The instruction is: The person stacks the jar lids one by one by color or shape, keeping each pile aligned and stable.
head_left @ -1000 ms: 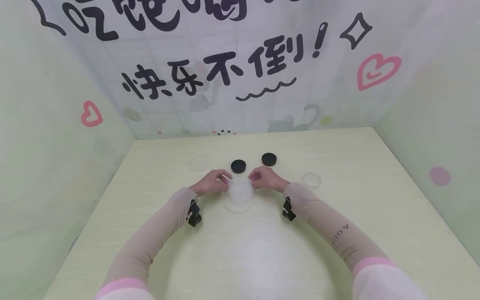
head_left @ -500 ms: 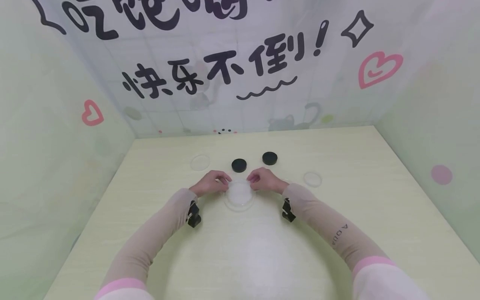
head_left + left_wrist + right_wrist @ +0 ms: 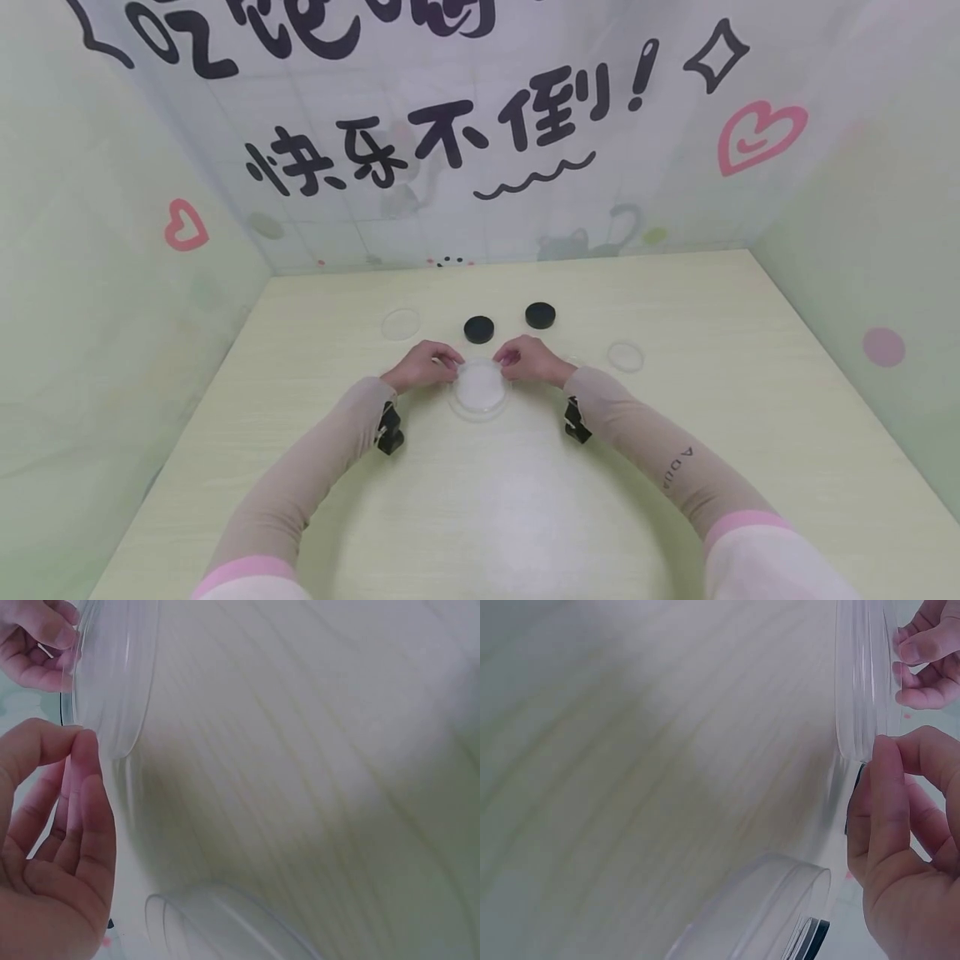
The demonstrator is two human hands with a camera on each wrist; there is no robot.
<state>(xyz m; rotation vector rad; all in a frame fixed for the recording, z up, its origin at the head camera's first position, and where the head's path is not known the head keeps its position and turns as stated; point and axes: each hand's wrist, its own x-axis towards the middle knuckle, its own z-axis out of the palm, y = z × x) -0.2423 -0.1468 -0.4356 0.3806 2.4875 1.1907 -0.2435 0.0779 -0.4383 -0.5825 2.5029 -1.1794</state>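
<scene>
Beyond left hand (image 3: 425,365) and right hand (image 3: 532,361), both pinching a clear dish (image 3: 480,388), only the head view shows wall lettering (image 3: 446,112).

Table: pale wood-grain top (image 3: 517,517), meets back wall (image 3: 360,237)
Black discs: left one (image 3: 478,330) and right one (image 3: 540,316) – I see both lying flat, apart
Lettering: bold black Chinese characters (image 3: 446,133), top row cut off in my feed
Doodles: wavy line (image 3: 534,177), four-point star (image 3: 717,56), pink heart (image 3: 762,137)
Side walls: red heart (image 3: 185,225) left, mauve dot (image 3: 883,347) right – both pale green
</scene>
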